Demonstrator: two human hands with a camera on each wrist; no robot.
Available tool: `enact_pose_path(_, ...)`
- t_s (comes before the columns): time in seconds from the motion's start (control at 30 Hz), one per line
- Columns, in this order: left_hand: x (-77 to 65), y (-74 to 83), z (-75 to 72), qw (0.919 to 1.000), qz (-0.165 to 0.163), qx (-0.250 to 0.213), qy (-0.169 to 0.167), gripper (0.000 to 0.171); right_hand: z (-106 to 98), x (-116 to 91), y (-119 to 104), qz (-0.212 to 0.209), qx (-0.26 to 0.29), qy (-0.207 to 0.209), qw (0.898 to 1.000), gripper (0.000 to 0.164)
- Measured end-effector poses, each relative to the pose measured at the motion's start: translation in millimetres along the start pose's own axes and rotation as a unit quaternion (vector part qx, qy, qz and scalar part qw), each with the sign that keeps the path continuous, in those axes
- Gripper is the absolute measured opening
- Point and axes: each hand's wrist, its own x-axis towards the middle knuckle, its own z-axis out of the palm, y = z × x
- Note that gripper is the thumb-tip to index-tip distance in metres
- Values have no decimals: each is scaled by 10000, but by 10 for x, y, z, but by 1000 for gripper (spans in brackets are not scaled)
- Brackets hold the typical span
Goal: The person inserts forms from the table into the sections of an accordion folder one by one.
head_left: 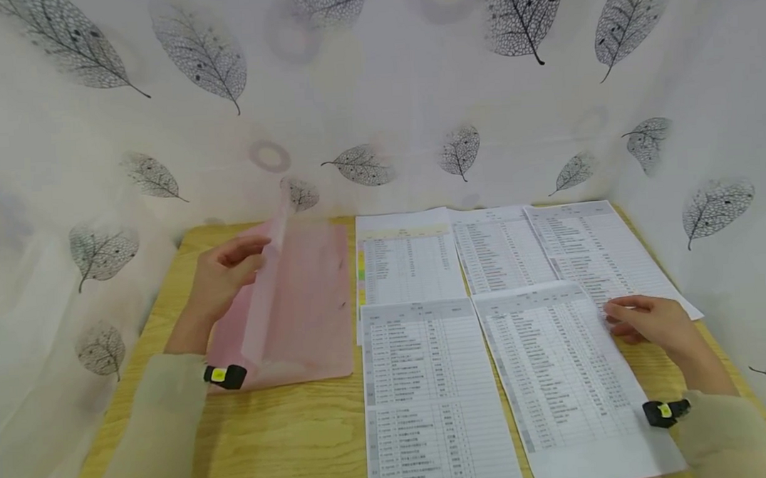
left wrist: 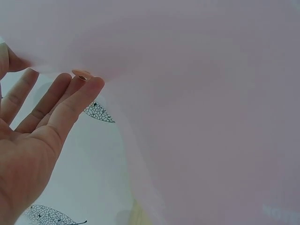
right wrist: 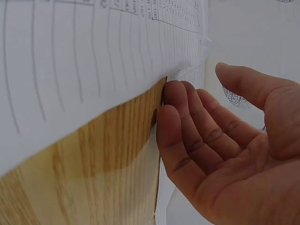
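Observation:
A pink translucent folder (head_left: 308,299) lies on the left half of the table. Its cover (left wrist: 201,103) is raised at a slant, and my left hand (head_left: 227,274) holds it by the edge, thumb on one side. In the left wrist view the other fingers of the left hand (left wrist: 42,126) reach out fairly straight along that edge. My right hand (head_left: 646,324) is at the right edge of a printed sheet (head_left: 556,374). Its fingers (right wrist: 171,136) bend loosely and the thumb stands apart, with nothing between them; whether the fingertips touch paper I cannot tell.
Another printed sheet (head_left: 428,401) lies in front, left of the one by my right hand. Three more printed pages, among them a page with coloured cells (head_left: 406,266), line the back of the wooden table (head_left: 289,443). A leaf-patterned curtain (head_left: 376,89) hangs around the table.

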Motion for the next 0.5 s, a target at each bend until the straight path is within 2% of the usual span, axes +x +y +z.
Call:
enact_pose_path(0.2,-1,8,0,10000,20,93,-4,32,0,-6,8,64,-20,-214,9997,76)
enact_pose_path(0.5,12,-32,-4,10000,21,67,-12,32,45,-23,-11,98,30,-246,9996,71)
